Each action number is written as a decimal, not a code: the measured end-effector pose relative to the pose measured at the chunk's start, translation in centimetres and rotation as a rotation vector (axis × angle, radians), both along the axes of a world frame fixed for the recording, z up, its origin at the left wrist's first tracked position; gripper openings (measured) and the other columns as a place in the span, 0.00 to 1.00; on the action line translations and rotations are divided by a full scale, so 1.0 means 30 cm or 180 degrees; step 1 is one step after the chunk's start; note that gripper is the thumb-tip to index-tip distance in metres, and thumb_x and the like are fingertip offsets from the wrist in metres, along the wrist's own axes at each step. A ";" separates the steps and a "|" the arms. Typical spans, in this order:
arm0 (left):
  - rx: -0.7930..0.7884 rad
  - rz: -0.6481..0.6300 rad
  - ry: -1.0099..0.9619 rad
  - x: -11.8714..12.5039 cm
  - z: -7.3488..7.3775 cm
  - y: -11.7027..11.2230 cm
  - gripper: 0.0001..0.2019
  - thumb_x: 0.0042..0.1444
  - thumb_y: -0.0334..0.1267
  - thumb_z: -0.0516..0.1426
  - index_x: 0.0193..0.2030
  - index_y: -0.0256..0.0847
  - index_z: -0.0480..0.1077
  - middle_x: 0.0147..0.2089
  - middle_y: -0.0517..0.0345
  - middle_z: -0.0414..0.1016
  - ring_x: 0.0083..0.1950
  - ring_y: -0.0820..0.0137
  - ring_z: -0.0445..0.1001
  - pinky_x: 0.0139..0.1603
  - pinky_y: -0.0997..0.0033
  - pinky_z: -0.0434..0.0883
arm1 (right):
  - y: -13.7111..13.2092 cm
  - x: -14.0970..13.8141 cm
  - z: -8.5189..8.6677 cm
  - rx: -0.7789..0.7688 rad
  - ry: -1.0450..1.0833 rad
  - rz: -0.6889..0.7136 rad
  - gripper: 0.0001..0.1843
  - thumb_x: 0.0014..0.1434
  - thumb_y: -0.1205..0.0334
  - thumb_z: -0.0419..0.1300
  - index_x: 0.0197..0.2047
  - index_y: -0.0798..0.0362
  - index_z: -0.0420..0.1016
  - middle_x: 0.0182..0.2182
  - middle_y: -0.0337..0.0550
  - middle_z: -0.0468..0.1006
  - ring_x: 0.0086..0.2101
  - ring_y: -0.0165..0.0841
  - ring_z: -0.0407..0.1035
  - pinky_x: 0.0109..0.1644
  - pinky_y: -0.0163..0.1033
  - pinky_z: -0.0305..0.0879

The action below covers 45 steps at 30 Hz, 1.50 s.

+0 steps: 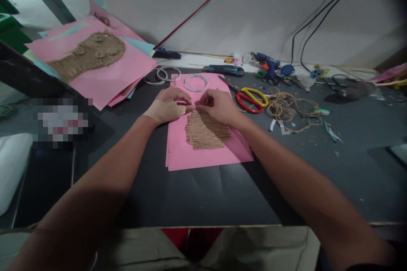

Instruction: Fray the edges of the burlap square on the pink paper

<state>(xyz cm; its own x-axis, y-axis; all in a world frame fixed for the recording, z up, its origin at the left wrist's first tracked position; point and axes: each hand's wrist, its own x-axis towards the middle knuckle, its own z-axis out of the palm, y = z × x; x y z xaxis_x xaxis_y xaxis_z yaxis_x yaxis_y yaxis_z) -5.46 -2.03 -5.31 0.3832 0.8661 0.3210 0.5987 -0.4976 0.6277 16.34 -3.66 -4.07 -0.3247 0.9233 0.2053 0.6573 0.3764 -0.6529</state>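
Rows of brown jute twine (208, 131) lie side by side on a stack of pink paper (187, 161) in front of me. At the upper edge of those rows, my left hand (167, 106) has its fingers curled in, with a tape-like wrap around it. My right hand (218, 106) pinches close beside it, at the top of the twine rows. What lies between the fingertips of either hand is too small to make out. Just beyond my hands, a pale ring (196, 83) rests on the paper.
Scissors (251, 99) with red and yellow handles and tangled twine (286, 108) lie to the right. Behind are a box cutter (224, 70) and a blue glue gun (269, 65). At left, a finished-looking twine piece (95, 53) sits on pink sheets (127, 76).
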 end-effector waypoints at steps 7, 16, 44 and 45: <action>-0.0080 -0.0019 -0.0046 -0.002 0.008 -0.006 0.06 0.48 0.42 0.70 0.31 0.45 0.83 0.42 0.53 0.86 0.47 0.61 0.83 0.52 0.61 0.80 | -0.003 0.001 0.001 0.0019 0.0030 0.0009 0.07 0.57 0.65 0.70 0.34 0.53 0.76 0.31 0.41 0.80 0.32 0.34 0.70 0.38 0.40 0.62; 0.0071 -0.0075 -0.0086 -0.003 -0.009 0.005 0.07 0.46 0.42 0.71 0.31 0.44 0.83 0.41 0.53 0.86 0.48 0.59 0.83 0.53 0.60 0.79 | 0.011 0.010 0.001 0.0061 0.0077 -0.0152 0.10 0.56 0.64 0.72 0.31 0.52 0.74 0.29 0.40 0.79 0.30 0.32 0.69 0.37 0.40 0.62; -0.0137 -0.0050 -0.0275 -0.003 -0.012 0.004 0.08 0.45 0.40 0.72 0.32 0.42 0.83 0.43 0.52 0.85 0.44 0.61 0.83 0.51 0.61 0.82 | 0.047 0.090 0.035 -0.0741 0.0398 -0.0092 0.08 0.50 0.67 0.74 0.32 0.53 0.79 0.31 0.43 0.85 0.31 0.34 0.75 0.39 0.42 0.72; -0.0118 -0.0059 -0.0272 -0.003 -0.013 0.005 0.09 0.45 0.41 0.72 0.32 0.42 0.83 0.43 0.52 0.85 0.44 0.61 0.83 0.52 0.60 0.82 | 0.047 0.092 0.035 -0.0766 0.0436 -0.0089 0.08 0.50 0.68 0.74 0.31 0.53 0.79 0.32 0.44 0.86 0.31 0.34 0.76 0.39 0.42 0.73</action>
<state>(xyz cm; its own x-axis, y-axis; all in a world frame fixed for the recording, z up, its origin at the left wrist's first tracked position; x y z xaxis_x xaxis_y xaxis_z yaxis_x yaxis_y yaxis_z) -5.56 -1.87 -5.70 0.3717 0.8710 0.3211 0.5330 -0.4835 0.6944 19.09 -2.24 -3.03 -0.2826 0.9590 0.0193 0.5648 0.1826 -0.8048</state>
